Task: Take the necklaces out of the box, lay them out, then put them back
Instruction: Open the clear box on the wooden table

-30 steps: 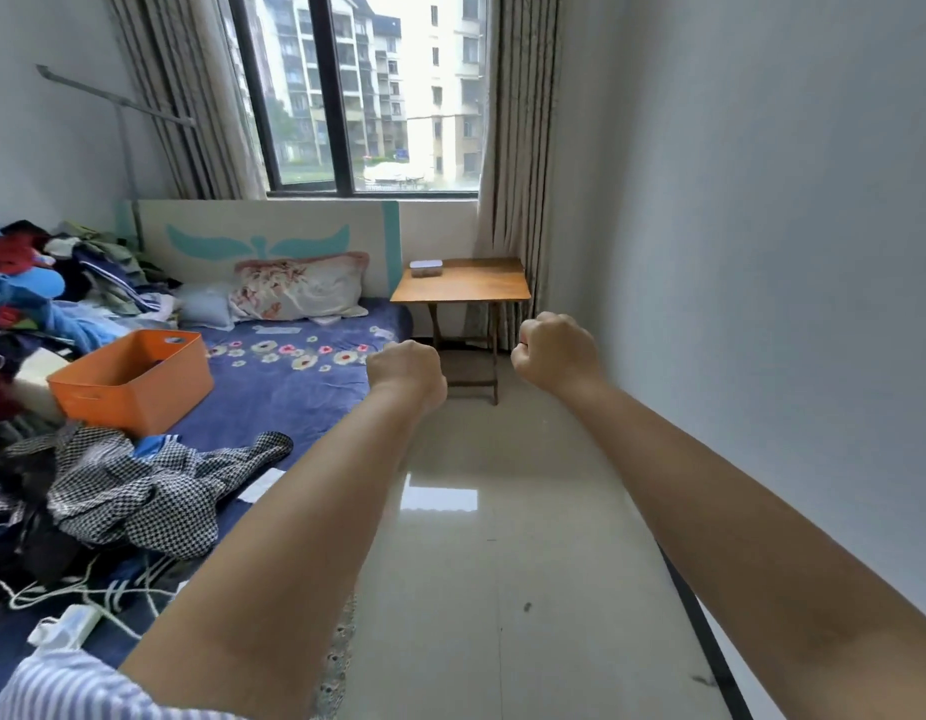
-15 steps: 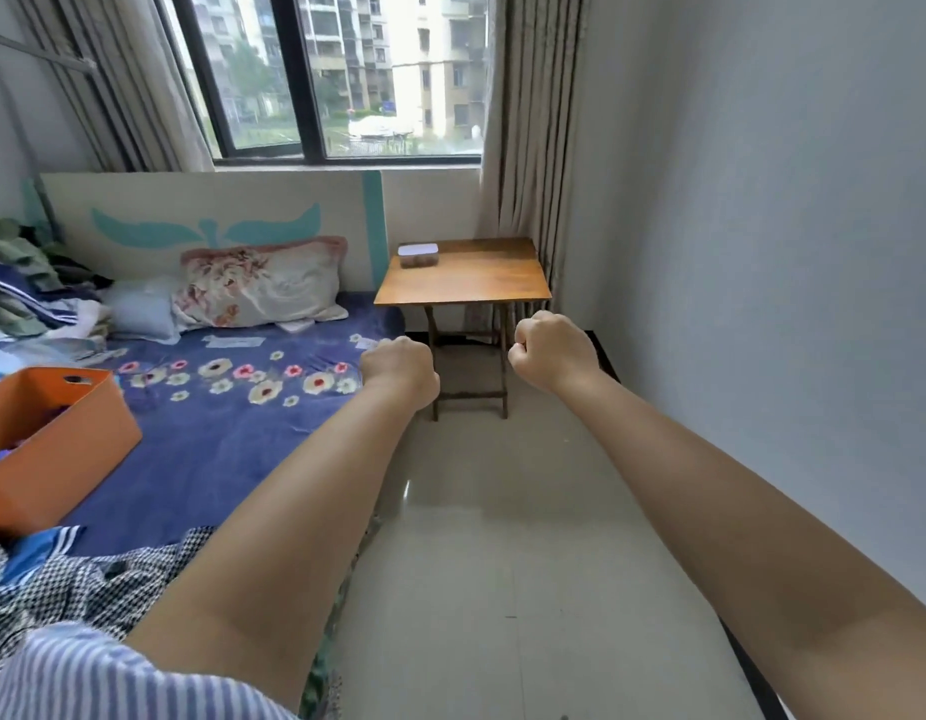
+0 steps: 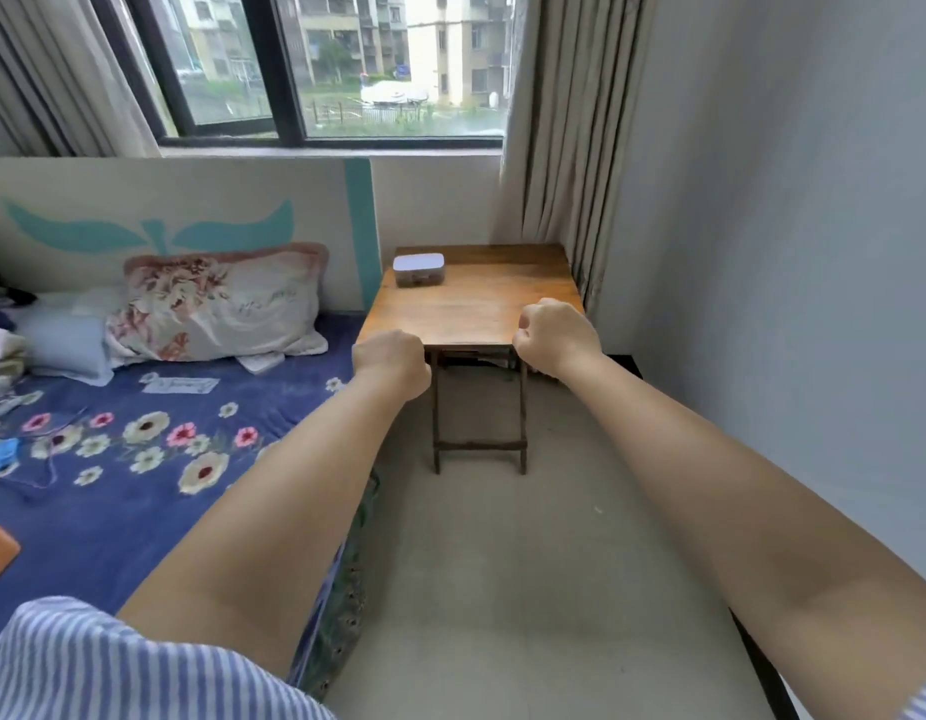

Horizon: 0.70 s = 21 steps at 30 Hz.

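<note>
Closer now than a second ago, the small wooden folding table [image 3: 476, 304] fills more of the middle of the view, and the orange bin and heap of clothes that lay on the left have slid out of sight, save for an orange corner at the left edge. Both arms reach forward as before. The left hand [image 3: 391, 363] is curled into a fist, fingers [image 3: 417, 356] closed on nothing that shows, and it hangs in front of the table's near left corner. The right hand [image 3: 552, 335] is likewise a closed fist with nothing visible in it, in front of the table's near right corner; whether either fist touches the wood cannot be told.

On the table's far left corner sits the small rectangular box with a pale lilac-white lid and clear sides [image 3: 418, 270], lid on, well apart from both hands. Its contents are too small to make out.

Left of the table lies the bed with a blue flowered sheet [image 3: 139, 459], carrying a floral pillow [image 3: 217, 304] against a white headboard painted with teal leaves [image 3: 154, 220]. Behind are a dark-framed window [image 3: 294, 70] and striped grey curtains [image 3: 565, 122]. A blue-and-white striped sleeve [image 3: 113, 667] covers the left upper arm.
</note>
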### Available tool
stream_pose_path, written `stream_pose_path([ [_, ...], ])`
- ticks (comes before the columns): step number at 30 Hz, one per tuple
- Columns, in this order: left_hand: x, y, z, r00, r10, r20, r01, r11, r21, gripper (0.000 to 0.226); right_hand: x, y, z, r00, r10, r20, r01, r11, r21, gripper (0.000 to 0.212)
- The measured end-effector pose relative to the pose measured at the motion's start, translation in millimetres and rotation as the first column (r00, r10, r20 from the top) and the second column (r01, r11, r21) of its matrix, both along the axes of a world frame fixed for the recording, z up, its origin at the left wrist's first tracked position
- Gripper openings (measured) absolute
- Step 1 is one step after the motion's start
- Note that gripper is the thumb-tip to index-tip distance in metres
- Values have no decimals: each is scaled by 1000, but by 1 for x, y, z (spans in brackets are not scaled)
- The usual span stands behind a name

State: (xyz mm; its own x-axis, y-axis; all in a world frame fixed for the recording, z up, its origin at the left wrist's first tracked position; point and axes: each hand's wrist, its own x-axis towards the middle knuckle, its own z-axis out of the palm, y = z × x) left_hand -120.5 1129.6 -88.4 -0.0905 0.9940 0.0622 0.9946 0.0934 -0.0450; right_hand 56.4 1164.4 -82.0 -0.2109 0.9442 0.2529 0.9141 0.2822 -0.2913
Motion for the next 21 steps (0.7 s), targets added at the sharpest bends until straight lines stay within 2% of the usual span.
stream_pose_path([
  [6, -55, 160, -15, 996, 79, -46, -81, 996, -41, 31, -50, 168, -17, 999, 42, 28, -41, 999, -15, 27],
  [11, -102, 293, -30, 996, 69, -63, -73, 995, -71, 29, -92, 306, -28, 999, 33, 12, -33, 999, -29, 27],
  [21, -152, 528, -81, 998, 49, -28, -54, 968, -245, 26, -128, 542, -63, 999, 41, 30, -34, 979, -202, 27],
])
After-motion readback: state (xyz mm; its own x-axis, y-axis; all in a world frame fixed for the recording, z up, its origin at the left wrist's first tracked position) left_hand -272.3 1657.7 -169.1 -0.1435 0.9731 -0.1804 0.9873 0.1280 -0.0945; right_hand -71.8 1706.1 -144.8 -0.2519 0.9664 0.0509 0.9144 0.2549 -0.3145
